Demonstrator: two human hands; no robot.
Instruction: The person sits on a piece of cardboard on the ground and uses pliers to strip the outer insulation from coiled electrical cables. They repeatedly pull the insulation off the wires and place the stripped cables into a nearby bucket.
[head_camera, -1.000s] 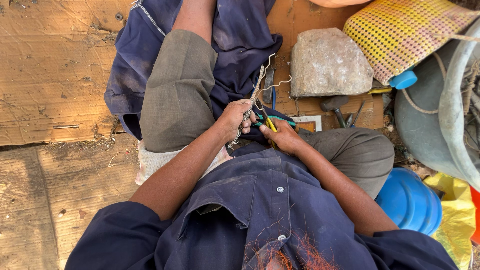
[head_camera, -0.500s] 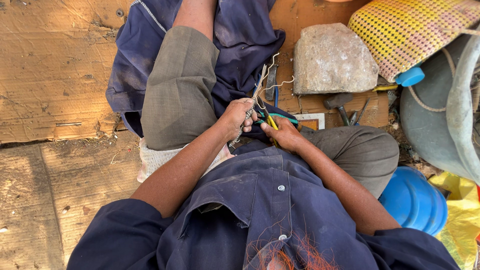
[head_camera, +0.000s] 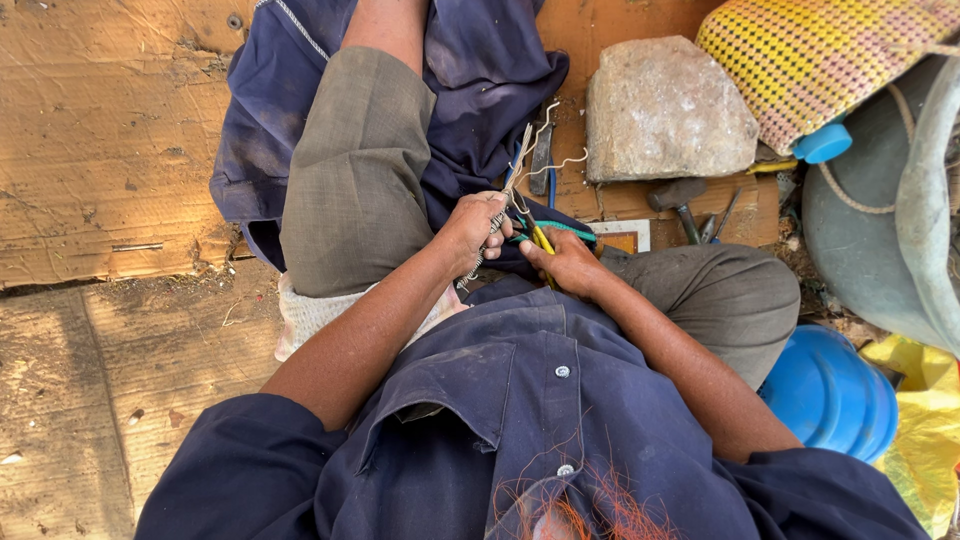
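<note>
Left hand (head_camera: 478, 225) closed around a bundle of pale wire (head_camera: 522, 160), frame centre, over the lap. Loose wire ends stick up toward the top of the frame.
Right hand (head_camera: 568, 262) closed on pliers (head_camera: 540, 238) with yellow and green handles, just right of the left hand. Pliers' nose meets the wire at the left hand; whether the nose is biting the wire I can't tell, fingers hide it.
Change over the last second: almost none. Both hands sit at the same spot, same holds; only the view shifted slightly. My read: steady work on one point of the wire, twisting or cutting, not repositioning.
Around: grey stone (head_camera: 665, 110) upper right, hammer (head_camera: 680, 200) below it, woven mat (head_camera: 830, 60) at the top right corner, blue lid (head_camera: 830, 390) lower right, cardboard (head_camera: 100, 130) left.
</note>
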